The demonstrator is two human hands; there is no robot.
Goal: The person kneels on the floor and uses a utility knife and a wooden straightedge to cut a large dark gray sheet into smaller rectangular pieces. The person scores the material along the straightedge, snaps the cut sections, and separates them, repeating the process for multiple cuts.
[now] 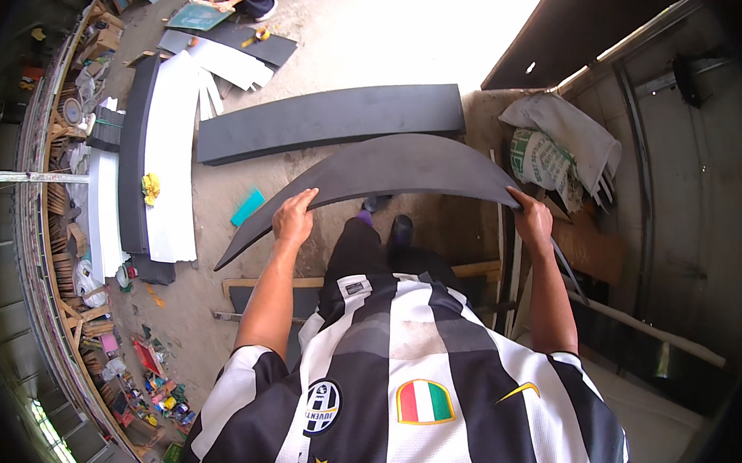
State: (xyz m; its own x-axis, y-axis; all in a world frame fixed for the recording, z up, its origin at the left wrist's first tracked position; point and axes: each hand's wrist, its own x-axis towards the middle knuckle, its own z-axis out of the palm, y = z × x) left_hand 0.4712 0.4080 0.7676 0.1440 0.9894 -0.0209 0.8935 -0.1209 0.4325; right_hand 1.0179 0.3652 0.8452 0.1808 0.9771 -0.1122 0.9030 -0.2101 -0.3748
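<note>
Currently, the left hand [293, 220] and right hand [533, 218] grasp the near edge of the dark grey strip [392, 166], arched above the floor [188, 300] in front of the legs [356, 250]; hold both grips level and share the weight evenly, since its drooping ends could kink.

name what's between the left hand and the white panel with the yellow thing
The head view shows a teal piece on the floor there, plus the left end of the curved dark sheet the left hand holds.
</note>
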